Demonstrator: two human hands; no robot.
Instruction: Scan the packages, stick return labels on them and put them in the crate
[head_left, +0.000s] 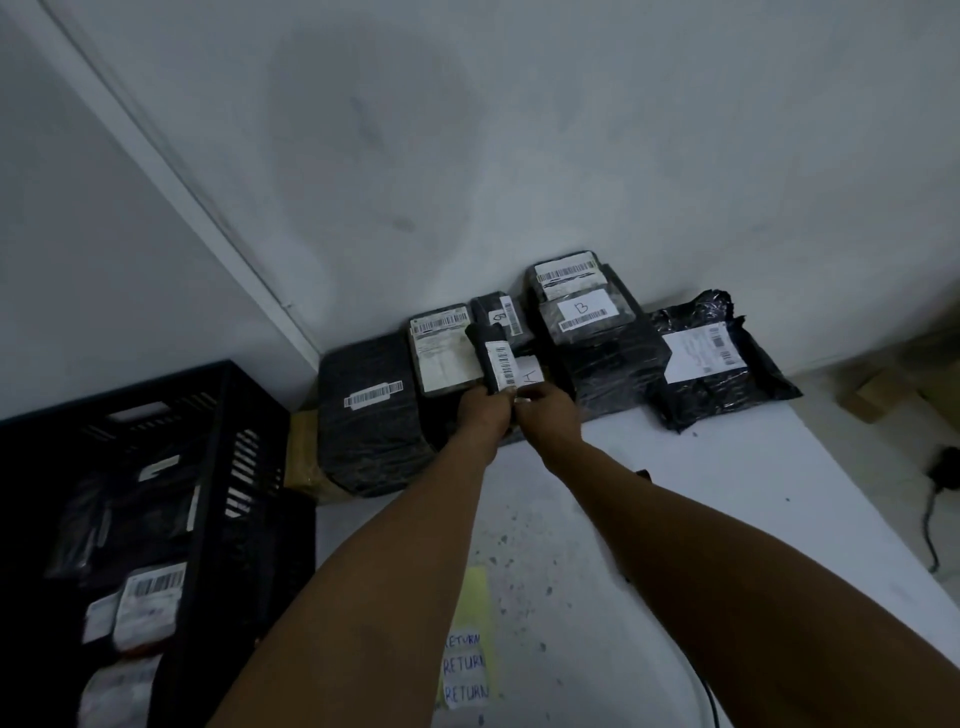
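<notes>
Head view, from left to right: a black crate (156, 499) stands at the left, beside the table (753, 509), and it has wrapped packages with white barcode labels inside. Next to it, a big black package (366, 415) lies at the table's back corner by the wall. A flat package (441, 348) with a large white label leans on it. Both hands meet in the middle, in front of the pile. The left hand (485, 413) grips a small black package (493, 361) and holds it up on end, with its barcode facing the camera. The right hand (545, 415) pinches a white paper (530, 375) with a letter on it, just beside that package. Low on the table, near the arms, lies a sheet of return labels (466, 670). Behind the hands is a stack of packages (587, 312), one marked B. At the far right lies a crinkly black bag (711, 358).
</notes>
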